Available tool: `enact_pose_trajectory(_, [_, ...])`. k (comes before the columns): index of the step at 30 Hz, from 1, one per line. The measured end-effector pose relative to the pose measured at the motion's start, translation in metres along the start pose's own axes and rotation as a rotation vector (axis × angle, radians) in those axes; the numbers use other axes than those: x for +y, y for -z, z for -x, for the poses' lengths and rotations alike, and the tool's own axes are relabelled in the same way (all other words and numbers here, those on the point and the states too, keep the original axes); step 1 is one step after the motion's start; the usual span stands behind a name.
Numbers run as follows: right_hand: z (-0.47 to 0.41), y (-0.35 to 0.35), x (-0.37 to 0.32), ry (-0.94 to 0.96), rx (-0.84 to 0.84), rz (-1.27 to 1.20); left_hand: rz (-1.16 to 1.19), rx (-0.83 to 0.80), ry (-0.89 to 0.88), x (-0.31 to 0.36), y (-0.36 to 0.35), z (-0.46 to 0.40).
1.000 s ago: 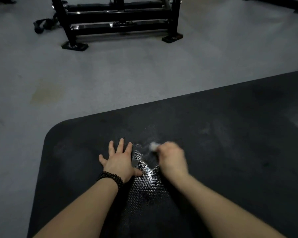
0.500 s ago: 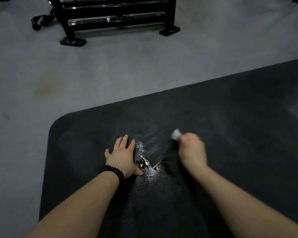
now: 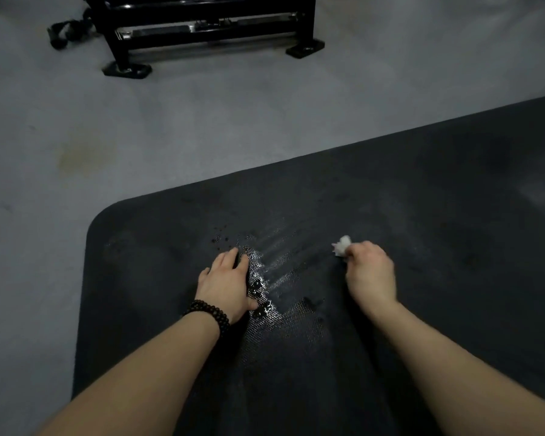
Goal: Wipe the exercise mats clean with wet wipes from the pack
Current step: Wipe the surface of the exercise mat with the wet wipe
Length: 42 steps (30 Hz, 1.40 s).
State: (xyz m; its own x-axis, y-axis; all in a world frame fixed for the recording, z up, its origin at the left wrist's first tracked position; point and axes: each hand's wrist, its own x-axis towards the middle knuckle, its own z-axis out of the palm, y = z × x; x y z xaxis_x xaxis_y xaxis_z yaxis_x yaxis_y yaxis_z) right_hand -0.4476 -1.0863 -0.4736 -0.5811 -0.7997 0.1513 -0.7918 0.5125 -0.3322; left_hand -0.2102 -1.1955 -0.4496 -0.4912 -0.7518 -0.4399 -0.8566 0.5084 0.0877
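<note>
A dark textured exercise mat [image 3: 438,215] lies on the grey floor and fills the lower right of the view. My left hand [image 3: 225,283] rests flat on the mat, fingers straight, a dark bead bracelet on the wrist. My right hand [image 3: 370,273] grips a crumpled white wet wipe [image 3: 342,245] and presses it on the mat. Between the hands a wet shiny patch [image 3: 265,297] with droplets and wipe streaks glistens. The wipe pack is not in view.
A black metal rack [image 3: 202,29] on flat feet stands on the grey floor [image 3: 202,127] at the top. A black strap [image 3: 63,31] lies to its left. A yellowish stain [image 3: 79,157] marks the floor at the left.
My right hand has swept the wipe to the right across the mat, away from the left hand, leaving streaks. The left hand stays planted with its fingers drawn closer together.
</note>
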Motion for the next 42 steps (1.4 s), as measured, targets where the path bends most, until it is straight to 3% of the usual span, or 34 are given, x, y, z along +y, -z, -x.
enact_pose_trajectory(2, [0.011,0.0,-0.008,-0.03,0.017,-0.005,-0.008,-0.041,-0.022,-0.001,0.004,-0.002])
enact_pose_trajectory(6, [0.079,-0.027,-0.076,0.36,-0.122,-0.062,-0.012,-0.169,-0.004,0.005,0.007,-0.002])
enact_pose_trajectory(8, [0.083,-0.024,-0.08,0.466,-0.145,-0.12,-0.02,-0.189,0.009,0.008,0.001,0.002])
enact_pose_trajectory(10, [0.063,-0.015,-0.057,0.386,-0.072,-0.12,-0.013,-0.179,0.01,0.01,-0.004,0.006])
enact_pose_trajectory(12, [0.038,-0.003,-0.015,0.192,0.065,-0.04,-0.041,-0.16,-0.029,0.014,-0.009,0.011])
enact_pose_trajectory(15, [0.039,0.006,0.009,0.007,0.044,0.059,-0.062,-0.14,-0.092,0.02,-0.016,0.015])
enact_pose_trajectory(21, [0.13,-0.02,-0.065,0.45,-0.18,-0.175,-0.07,-0.162,-0.09,0.023,-0.012,0.014])
enact_pose_trajectory(23, [0.109,-0.008,-0.045,0.308,-0.09,-0.243,-0.051,-0.163,-0.079,0.024,-0.011,0.016])
enact_pose_trajectory(25, [0.072,0.009,-0.008,0.06,0.027,-0.129,-0.025,-0.174,-0.078,0.025,-0.012,0.017])
enact_pose_trajectory(27, [0.044,0.022,0.02,-0.132,0.039,0.013,0.021,-0.188,-0.071,0.026,-0.013,0.021])
enact_pose_trajectory(30, [0.067,0.008,-0.009,-0.029,-0.009,0.073,0.098,-0.233,-0.041,0.029,-0.016,0.027])
enact_pose_trajectory(32, [0.104,-0.008,-0.044,0.186,-0.068,-0.017,0.087,-0.276,-0.026,0.033,-0.02,0.033])
enact_pose_trajectory(34, [0.121,-0.015,-0.057,0.264,-0.112,-0.16,0.053,-0.291,-0.015,0.038,-0.027,0.04])
enact_pose_trajectory(36, [0.111,-0.007,-0.042,0.18,-0.101,-0.211,0.034,-0.274,-0.006,0.041,-0.031,0.043])
enact_pose_trajectory(39, [0.082,0.021,0.009,-0.076,-0.017,-0.034,-0.002,-0.261,0.01,0.043,-0.029,0.04])
enact_pose_trajectory(42, [0.082,0.033,0.029,-0.332,-0.037,0.11,-0.022,-0.296,0.009,0.046,-0.026,0.038])
